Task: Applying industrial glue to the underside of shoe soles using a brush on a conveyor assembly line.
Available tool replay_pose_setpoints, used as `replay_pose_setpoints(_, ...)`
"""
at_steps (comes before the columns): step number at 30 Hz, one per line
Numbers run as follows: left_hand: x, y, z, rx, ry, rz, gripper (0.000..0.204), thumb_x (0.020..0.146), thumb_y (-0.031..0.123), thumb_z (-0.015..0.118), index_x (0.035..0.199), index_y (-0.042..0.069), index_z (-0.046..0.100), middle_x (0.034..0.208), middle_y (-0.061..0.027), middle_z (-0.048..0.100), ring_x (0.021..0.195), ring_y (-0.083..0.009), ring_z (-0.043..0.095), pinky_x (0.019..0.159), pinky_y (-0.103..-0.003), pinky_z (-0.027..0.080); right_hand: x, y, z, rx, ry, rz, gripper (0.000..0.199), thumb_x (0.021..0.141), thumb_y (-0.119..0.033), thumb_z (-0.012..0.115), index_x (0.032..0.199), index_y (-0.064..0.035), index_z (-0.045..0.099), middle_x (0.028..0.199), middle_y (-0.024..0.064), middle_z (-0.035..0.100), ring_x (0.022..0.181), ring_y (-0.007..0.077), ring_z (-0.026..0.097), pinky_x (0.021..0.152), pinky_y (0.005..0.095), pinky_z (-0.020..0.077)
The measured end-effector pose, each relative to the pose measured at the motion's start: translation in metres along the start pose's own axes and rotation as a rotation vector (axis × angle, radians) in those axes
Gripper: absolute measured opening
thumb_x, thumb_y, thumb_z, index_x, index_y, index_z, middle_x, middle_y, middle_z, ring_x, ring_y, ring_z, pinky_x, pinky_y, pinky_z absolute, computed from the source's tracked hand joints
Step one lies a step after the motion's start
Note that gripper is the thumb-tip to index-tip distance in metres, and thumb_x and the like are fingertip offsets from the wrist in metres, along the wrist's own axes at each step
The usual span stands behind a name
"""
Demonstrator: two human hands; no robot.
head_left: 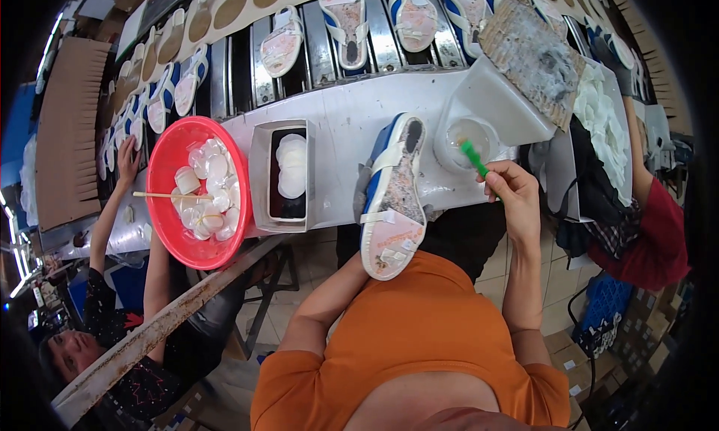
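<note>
My left hand (362, 190) is mostly hidden behind a white and blue sandal (393, 225) that it grips from beneath. Grey-covered fingers show at the sandal's left edge. Held upright, the sandal shows a mottled pink and grey sole surface with a dark oval at its far end and white straps across it. Between the thumb and fingers of my right hand (515, 191) is a small green brush (475, 158). The brush's far end is over a round white tub (443, 151), whose contents I cannot make out.
Several sandals (281, 45) lie on the roller conveyor (258, 79) ahead. A red basin (156, 172) holds translucent discs and a stick; beside it stands a white box (260, 184). Fluff-covered cardboard (528, 56) leans at right. A co-worker's hand (129, 161) reaches sandals at left; a red sleeve (659, 240) shows right.
</note>
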State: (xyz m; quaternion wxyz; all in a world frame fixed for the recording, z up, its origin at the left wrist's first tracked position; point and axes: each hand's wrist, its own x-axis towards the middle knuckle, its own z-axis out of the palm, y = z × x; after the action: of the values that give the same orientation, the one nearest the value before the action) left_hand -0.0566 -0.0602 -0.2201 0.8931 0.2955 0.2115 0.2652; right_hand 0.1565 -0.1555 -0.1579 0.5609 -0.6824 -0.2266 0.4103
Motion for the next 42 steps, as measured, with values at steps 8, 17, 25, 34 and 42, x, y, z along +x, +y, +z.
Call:
replay_pose_setpoints(8, 0.003, 0.001, -0.004, -0.022, -0.005, -0.002, 0.042, 0.096, 0.029, 0.054, 0.133, 0.011, 0.05, 0.128, -0.008, 0.056, 0.119, -0.0249, 0.053, 0.106, -0.04, 0.041, -0.021, -0.02, 0.042, -0.214, -0.252, -0.164, 0.014, 0.081, -0.003, 0.074, 0.096, 0.0, 0.074, 0.083, 0.0047, 0.069, 0.072, 0.008, 0.057, 0.065, 0.023, 0.0433)
replay_pose_setpoints(17, 0.007, 0.001, -0.007, -0.043, -0.007, -0.011, 0.041, 0.097, 0.029, 0.053, 0.133, 0.011, 0.05, 0.127, -0.0081, 0.056, 0.117, -0.0244, 0.054, 0.105, -0.039, 0.042, -0.012, -0.005, 0.049, -0.366, -0.136, -0.186, 0.011, 0.083, -0.004, 0.074, 0.093, 0.001, 0.073, 0.079, 0.0054, 0.066, 0.067, 0.0102, 0.053, 0.06, 0.0254, 0.0402)
replay_pose_setpoints(25, 0.01, 0.0, -0.008, -0.06, -0.012, -0.006, 0.04, 0.097, 0.029, 0.052, 0.133, 0.01, 0.049, 0.126, -0.0081, 0.056, 0.116, -0.0239, 0.054, 0.104, -0.039, 0.043, 0.005, -0.006, 0.059, -0.551, 0.058, -0.329, 0.01, 0.084, -0.004, 0.073, 0.091, 0.0027, 0.071, 0.078, 0.0067, 0.064, 0.067, 0.0116, 0.052, 0.061, 0.0256, 0.0398)
replay_pose_setpoints(34, -0.005, 0.005, -0.007, -0.071, 0.013, -0.006, 0.04, 0.098, 0.028, 0.052, 0.133, 0.01, 0.049, 0.125, -0.0082, 0.056, 0.115, -0.0234, 0.055, 0.103, -0.038, 0.044, -0.018, -0.02, 0.057, -0.468, -0.142, -0.349, 0.01, 0.081, -0.001, 0.074, 0.089, 0.0045, 0.07, 0.08, 0.0106, 0.066, 0.072, 0.0174, 0.06, 0.065, 0.0292, 0.0449)
replay_pose_setpoints(42, -0.005, 0.004, -0.006, -0.086, 0.003, -0.005, 0.039, 0.099, 0.028, 0.051, 0.134, 0.01, 0.048, 0.124, -0.0083, 0.056, 0.114, -0.0229, 0.055, 0.102, -0.037, 0.045, 0.021, -0.024, 0.066, -0.744, 0.171, -0.431, 0.01, 0.085, -0.005, 0.071, 0.092, 0.0017, 0.069, 0.079, 0.0123, 0.064, 0.064, 0.0197, 0.058, 0.058, 0.03, 0.0429)
